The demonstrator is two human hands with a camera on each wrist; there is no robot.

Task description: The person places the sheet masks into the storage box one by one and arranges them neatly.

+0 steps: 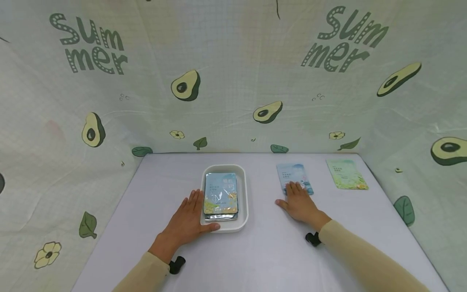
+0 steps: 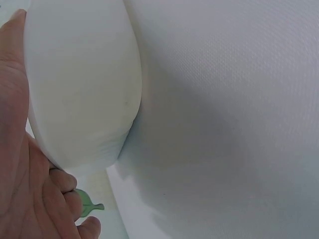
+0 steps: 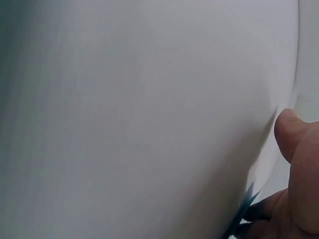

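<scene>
My left hand point(image 1: 187, 219) lies against the left side of a white tray point(image 1: 243, 202), with its thumb on the near rim and fingers straight along the wall. In the left wrist view the tray's outer wall point(image 2: 82, 84) stands beside the palm. Inside the tray is a small stack of flat sachets; a shiny blue sachet point(image 1: 220, 192) with a yellow-green lower edge tops it. Fingertips of my right hand point(image 1: 300, 205) rest on the near part of another blue sachet point(image 1: 290, 171), flat on the table. Its dark edge point(image 3: 241, 211) shows under the fingers in the right wrist view.
A green sachet point(image 1: 346, 173) lies on the table to the right of the right hand, near the table's right edge. The table has a white cover point(image 1: 255, 259). Patterned cloth point(image 1: 226, 48) with avocados and lettering hangs behind and at both sides.
</scene>
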